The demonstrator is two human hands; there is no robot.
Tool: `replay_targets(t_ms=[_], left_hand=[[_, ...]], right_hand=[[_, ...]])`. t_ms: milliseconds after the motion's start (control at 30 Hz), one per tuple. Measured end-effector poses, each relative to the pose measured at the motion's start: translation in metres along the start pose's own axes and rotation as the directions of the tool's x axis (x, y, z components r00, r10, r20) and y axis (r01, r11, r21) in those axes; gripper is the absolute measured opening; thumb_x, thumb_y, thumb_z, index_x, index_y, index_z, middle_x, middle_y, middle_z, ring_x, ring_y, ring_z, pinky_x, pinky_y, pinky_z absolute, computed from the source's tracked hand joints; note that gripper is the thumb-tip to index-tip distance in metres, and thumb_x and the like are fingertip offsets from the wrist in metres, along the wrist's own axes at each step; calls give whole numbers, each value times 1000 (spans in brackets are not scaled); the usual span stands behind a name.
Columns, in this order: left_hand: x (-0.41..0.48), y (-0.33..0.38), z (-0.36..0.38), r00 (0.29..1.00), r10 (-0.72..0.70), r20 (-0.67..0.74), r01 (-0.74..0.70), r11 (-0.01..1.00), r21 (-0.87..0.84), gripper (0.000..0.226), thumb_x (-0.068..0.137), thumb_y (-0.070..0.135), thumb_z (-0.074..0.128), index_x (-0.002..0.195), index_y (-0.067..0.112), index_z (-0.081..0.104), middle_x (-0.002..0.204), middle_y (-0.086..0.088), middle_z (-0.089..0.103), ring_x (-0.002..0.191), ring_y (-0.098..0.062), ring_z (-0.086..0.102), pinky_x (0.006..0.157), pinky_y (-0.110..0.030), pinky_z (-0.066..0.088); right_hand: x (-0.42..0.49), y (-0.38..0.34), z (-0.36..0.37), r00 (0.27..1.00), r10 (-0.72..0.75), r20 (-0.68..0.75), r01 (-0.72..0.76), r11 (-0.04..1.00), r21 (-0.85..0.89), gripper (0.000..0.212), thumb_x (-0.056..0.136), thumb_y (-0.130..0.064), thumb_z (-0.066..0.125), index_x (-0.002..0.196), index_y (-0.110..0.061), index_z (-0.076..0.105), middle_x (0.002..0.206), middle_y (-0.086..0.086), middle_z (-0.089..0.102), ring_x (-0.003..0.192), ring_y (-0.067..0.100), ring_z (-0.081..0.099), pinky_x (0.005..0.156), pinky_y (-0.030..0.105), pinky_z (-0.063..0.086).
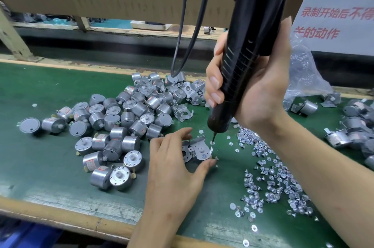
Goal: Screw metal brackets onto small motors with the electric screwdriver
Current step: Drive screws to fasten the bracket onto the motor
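Nearest me, my left hand [174, 160] pinched a motor [200, 151] and its bracket [187, 146] between thumb and fingers on the green bench [50, 90], with loose screws [273, 183] just to the right. Above, my right hand [257, 86] wrapped round the electric screwdriver [242, 51], its bit at the bracket's edge. I judged I was fastening, and next the bit needed seating squarely in a screw head; the spare motors [121, 118] lay piled beyond.

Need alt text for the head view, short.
Right hand holds a black electric screwdriver upright, bit down beside a bracketed motor that the left hand grips on a green bench. Loose motors lie left, screws right.
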State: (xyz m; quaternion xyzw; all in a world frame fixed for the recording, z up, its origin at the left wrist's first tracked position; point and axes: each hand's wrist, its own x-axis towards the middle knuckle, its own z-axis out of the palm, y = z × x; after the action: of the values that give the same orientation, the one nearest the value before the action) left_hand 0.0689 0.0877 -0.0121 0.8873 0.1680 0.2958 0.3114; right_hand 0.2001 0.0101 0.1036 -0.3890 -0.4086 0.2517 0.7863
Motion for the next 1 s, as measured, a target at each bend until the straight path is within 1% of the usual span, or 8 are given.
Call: replay_targets(t_ms=[100,200,333,433,500,667,767,1000], left_hand=[[0,-2,3,999,-23,32,22,999,35,68,70,43,84,129,24,55,102,27,51,106,-5,38,91,-12,30],[-1,-3,3,1000,-10,21,10,999,37,58,73,39,83,125,29,59,97,39,42,105,-4,39,88,-15,35],[-1,-3,3,1000,11,27,-12,1000,23,48,74,37,83,117,32,61,96,43,45,102,-6,40,89,-25,42],[0,-2,2,999,12,52,-12,1000,4,46,77,37,81,117,34,59,100,48,43,102,-6,39,90,-35,45],[0,-2,1,998,1,69,-1,1000,-1,47,77,37,80,119,35,58,96,44,47,102,-7,40,91,-38,45],[1,-1,0,998,13,63,-12,1000,-11,44,77,35,81,114,38,59,107,54,39,99,-6,40,87,-33,43],[0,-4,1,999,-1,54,1,1000,-3,45,75,35,82,115,37,61,87,41,47,100,-6,42,86,-30,42],[-1,-8,4,998,-25,55,26,1000,-17,44,76,39,80,114,44,59,93,25,44,104,-7,45,85,-25,39]], right_hand=[[4,2,-7,995,-26,-95,18,997,-80,75,93,-64,2,81,-11,54,53,6,49,40,22,43,47,26,37],[6,11,-14,987,-19,-158,-3,991,-136,72,93,-64,7,80,-11,53,53,7,49,41,23,42,46,26,37],[3,29,-20,978,29,-207,-63,985,-158,69,92,-65,13,80,-8,51,55,11,45,42,23,39,45,29,33],[1,35,-21,977,49,-206,-85,982,-168,69,91,-65,15,80,-8,51,56,12,44,43,23,38,45,30,32],[2,33,-21,979,32,-200,-68,982,-176,69,92,-64,14,81,-7,51,56,13,44,44,24,38,45,30,33],[6,16,-19,991,-26,-131,6,989,-150,73,95,-64,7,83,-11,56,57,10,51,43,23,44,48,28,39],[8,5,-16,996,-58,-71,46,985,-165,75,95,-64,2,82,-18,60,60,6,54,46,23,49,52,30,44],[8,14,-7,998,-43,-50,30,971,-236,76,94,-61,-1,86,-13,58,63,8,56,52,26,50,58,35,48]])
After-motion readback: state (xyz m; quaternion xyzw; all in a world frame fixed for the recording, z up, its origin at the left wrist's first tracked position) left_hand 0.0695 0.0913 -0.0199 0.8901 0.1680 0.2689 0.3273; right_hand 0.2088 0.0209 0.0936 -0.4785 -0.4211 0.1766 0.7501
